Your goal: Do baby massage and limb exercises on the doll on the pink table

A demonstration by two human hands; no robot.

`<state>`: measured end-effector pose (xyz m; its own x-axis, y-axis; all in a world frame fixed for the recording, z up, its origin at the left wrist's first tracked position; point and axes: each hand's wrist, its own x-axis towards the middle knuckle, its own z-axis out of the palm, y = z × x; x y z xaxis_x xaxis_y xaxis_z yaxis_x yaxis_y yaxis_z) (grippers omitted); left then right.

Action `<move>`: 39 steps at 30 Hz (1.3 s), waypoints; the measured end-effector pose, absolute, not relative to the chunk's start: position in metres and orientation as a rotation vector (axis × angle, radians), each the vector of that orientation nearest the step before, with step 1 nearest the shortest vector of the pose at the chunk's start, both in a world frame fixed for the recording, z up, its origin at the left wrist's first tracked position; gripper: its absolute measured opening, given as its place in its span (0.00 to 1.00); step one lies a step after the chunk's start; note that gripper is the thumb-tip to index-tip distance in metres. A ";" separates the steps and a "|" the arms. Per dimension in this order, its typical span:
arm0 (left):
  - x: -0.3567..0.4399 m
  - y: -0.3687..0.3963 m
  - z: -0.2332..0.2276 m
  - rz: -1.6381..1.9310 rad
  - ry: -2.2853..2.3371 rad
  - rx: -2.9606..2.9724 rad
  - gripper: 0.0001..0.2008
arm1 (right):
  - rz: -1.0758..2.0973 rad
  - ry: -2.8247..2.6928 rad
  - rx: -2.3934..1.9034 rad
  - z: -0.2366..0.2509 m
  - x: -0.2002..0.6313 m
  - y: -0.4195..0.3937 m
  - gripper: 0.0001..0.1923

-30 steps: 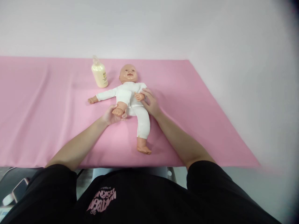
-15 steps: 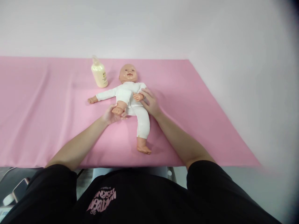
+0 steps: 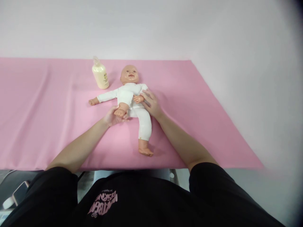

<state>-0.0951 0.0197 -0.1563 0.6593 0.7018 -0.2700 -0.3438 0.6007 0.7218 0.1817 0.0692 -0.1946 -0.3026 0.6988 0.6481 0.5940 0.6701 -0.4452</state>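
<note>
A baby doll [image 3: 145,121] with a white cloth body and bare plastic head, hands and feet lies face up, its head away from me. My left hand [image 3: 113,116] is closed around the doll's bent leg at the ankle, thumb on top and fingers underneath, partly hidden by the foot. The knee is folded up over the belly. With fingers spread, my right hand [image 3: 152,104] rests on the doll's side and touches its bent arm. The doll's other arm stretches out to the left, and its other leg lies straight toward me.
A pump bottle [image 3: 101,75] of pale yellow liquid stands left of the doll's head. Pink cloth [image 3: 201,126] covers the table, which meets a white wall [image 3: 151,28] at the back. A phone-like device [image 3: 20,192] lies below the table at lower left.
The doll's bent arm has shifted slightly left across its belly, with my right hand beside it. The grip of my left hand on the leg looks the same.
</note>
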 end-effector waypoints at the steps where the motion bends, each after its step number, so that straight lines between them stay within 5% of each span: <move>1: -0.095 0.020 -0.156 0.642 0.576 0.692 0.26 | 0.148 -2.009 -0.999 -0.194 0.182 0.069 0.27; 39: -0.101 0.025 -0.177 0.568 0.479 0.713 0.21 | 0.210 -1.982 -0.997 -0.187 0.175 0.066 0.28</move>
